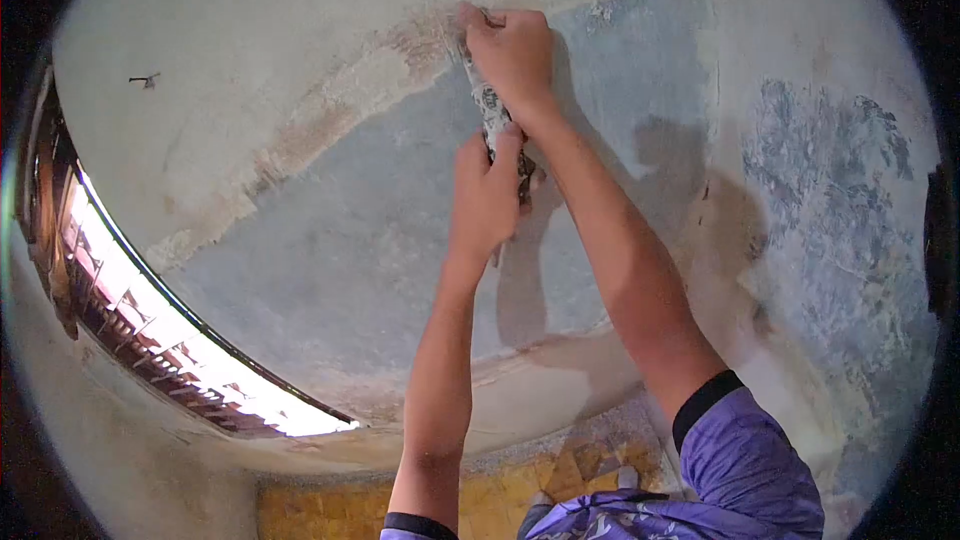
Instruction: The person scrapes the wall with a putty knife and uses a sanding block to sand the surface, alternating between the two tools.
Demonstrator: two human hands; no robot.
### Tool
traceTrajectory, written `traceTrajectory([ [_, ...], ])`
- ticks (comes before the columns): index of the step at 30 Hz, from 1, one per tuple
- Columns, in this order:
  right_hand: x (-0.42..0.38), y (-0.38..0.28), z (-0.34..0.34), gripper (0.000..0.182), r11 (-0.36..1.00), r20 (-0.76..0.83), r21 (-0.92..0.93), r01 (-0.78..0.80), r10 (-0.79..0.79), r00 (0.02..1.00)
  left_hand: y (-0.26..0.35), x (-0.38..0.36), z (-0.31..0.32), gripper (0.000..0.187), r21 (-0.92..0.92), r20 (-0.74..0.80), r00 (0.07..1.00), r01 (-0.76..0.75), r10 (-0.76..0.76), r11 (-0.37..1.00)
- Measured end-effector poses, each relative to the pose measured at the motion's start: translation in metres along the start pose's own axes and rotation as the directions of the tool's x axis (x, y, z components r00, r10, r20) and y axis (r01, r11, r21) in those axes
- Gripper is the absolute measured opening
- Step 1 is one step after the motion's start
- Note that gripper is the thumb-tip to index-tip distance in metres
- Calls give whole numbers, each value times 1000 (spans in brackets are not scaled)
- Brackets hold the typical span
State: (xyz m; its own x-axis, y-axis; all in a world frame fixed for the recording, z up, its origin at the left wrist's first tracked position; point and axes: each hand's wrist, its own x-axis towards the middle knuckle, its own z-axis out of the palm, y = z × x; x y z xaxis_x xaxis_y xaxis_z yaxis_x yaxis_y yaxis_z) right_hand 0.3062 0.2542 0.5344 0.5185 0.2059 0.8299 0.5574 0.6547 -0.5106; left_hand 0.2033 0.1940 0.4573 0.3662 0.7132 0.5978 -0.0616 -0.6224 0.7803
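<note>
A long, narrow tool (490,107), smeared with white and dark plaster, lies steeply against the wall, its top end tilted a little left. Its exact kind is hard to tell because my fingers cover both ends. Wrapped round its upper end, my right hand (515,58) is closed near the border between the grey patch and the pale coating. Lower down, my left hand (485,195) grips the same tool, thumb pointing up along it. Behind both hands spreads a bare blue-grey patch (350,200) of wall, edged by a ragged, brownish strip (330,110).
A nail (146,79) sticks out of the wall at the upper left. A bright barred opening (170,330) curves along the lower left. Yellow floor tiles (330,510) and my feet show at the bottom. Mottled blue-white wall (830,180) lies to the right.
</note>
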Motion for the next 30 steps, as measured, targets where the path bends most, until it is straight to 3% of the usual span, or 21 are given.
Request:
traceTrajectory([
  [2, 8, 4, 1, 40, 993, -7, -81, 85, -86, 996, 8, -1, 9, 32, -53, -32, 998, 50, -52, 997],
  [4, -16, 7, -24, 42, 995, 168, -72, -65, 77, 983, -8, -26, 19, 25, 135, -24, 997, 81, -79, 988],
  [6, -29, 9, -33, 42, 987, 258, -64, -146, 158, 953, -26, -38, 28, 28, -23, -10, 965, 263, -263, 965],
  [8, -29, 12, -29, 43, 986, 265, -39, -163, 167, 950, -29, -28, 28, 29, 209, -32, 999, 27, -21, 977],
  [10, -15, 5, -20, 42, 988, 225, -1, -153, 149, 963, -24, -24, 26, 31, 191, -39, 999, 10, -2, 982],
  [12, -8, 4, -16, 42, 991, 207, 10, -132, 127, 970, -3, -11, 25, 32, -84, -39, 984, 172, -175, 982],
  [17, -32, 24, -30, 42, 979, 202, 96, -182, 160, 966, -7, -33, 34, 34, -43, -22, 951, 308, -309, 950],
  [20, -18, 14, -25, 42, 994, 172, -28, -102, 105, 979, -5, -26, 36, 36, 3, -74, 967, 244, -243, 970],
  [22, -15, 11, -29, 41, 993, 208, 8, -121, 117, 971, -7, -20, 34, 37, 38, -63, 985, 165, -162, 986],
  [25, -26, 15, -37, 41, 995, 210, -18, -101, 103, 972, -7, -29, 28, 38, 17, 15, 956, 292, -292, 956],
  [27, -32, 14, -38, 41, 994, 182, -43, -97, 103, 978, -7, -35, 29, 39, 23, -13, 949, 316, -316, 949],
  [30, -22, 7, -30, 42, 995, 155, -55, -80, 87, 984, -4, -22, 23, 40, 110, -36, 977, 214, -211, 971],
])
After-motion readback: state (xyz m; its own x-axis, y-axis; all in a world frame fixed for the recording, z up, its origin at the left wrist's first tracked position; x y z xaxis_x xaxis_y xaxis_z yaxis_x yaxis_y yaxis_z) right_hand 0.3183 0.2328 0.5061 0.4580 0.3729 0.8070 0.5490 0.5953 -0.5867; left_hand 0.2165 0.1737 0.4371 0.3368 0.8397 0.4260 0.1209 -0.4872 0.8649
